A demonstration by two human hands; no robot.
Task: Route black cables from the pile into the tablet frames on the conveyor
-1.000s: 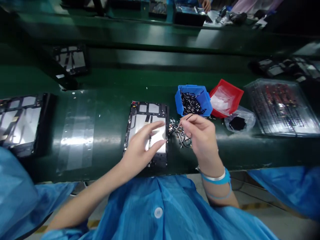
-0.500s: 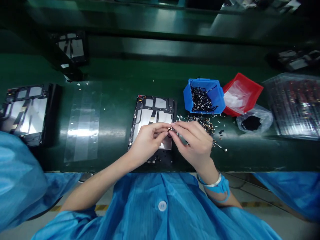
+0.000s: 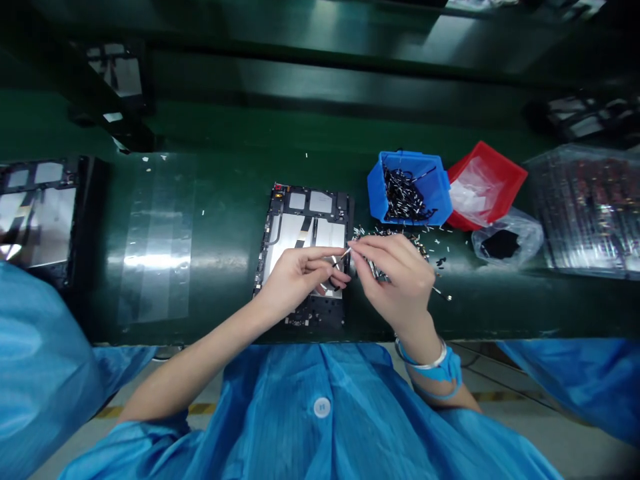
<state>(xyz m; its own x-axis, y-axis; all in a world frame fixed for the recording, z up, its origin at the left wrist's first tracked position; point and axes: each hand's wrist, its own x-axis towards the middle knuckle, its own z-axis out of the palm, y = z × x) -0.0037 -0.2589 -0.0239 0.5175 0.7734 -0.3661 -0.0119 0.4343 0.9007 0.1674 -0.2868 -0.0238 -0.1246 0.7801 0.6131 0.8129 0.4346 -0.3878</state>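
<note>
My left hand (image 3: 295, 277) is closed over an opened tablet-like device (image 3: 286, 235) with its inner parts showing. Between its thumb and fingers is a thin dark cable-like piece (image 3: 336, 265), partly hidden. Just right of it, my right hand (image 3: 400, 273) pinches a small pale strip (image 3: 347, 253) at its fingertips, close to the left index fingertip. Whether the strip and the cable-like piece are joined, I cannot tell. Below and behind the right hand lies a spread of tiny loose parts (image 3: 419, 244), partly covered by it.
A blue bin (image 3: 438, 193) holds many thin black pieces. Beside it are a red bin (image 3: 510, 175) with clear plastic and a bag (image 3: 531, 237) with something black. Stacked clear trays (image 3: 585, 213) stand right. Plastic film (image 3: 155, 267) and another opened device (image 3: 47, 220) lie left.
My hands have drawn slightly apart at the fingertips, and a pale strip now shows between them. The right hand has shifted a little to the right. The view has moved slightly.
</note>
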